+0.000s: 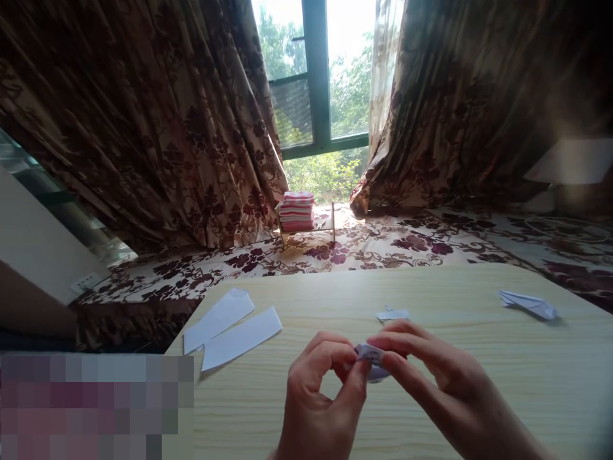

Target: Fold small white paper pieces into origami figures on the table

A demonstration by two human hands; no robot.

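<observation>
Between my two hands is a small folded piece of paper, white with faint dark marks. My left hand pinches its left end between thumb and fingertips. On the other end, the thumb and fingers of my right hand press the paper from the right. Parts of the paper are hidden behind the fingertips. Just beyond my right hand lies a small white paper piece, partly covered by the fingers.
Two white paper strips lie at the table's left. A folded paper piece rests at the right on the wooden table. Behind, a small rack holds folded pink striped cloths on the patterned ledge, before curtains and a window.
</observation>
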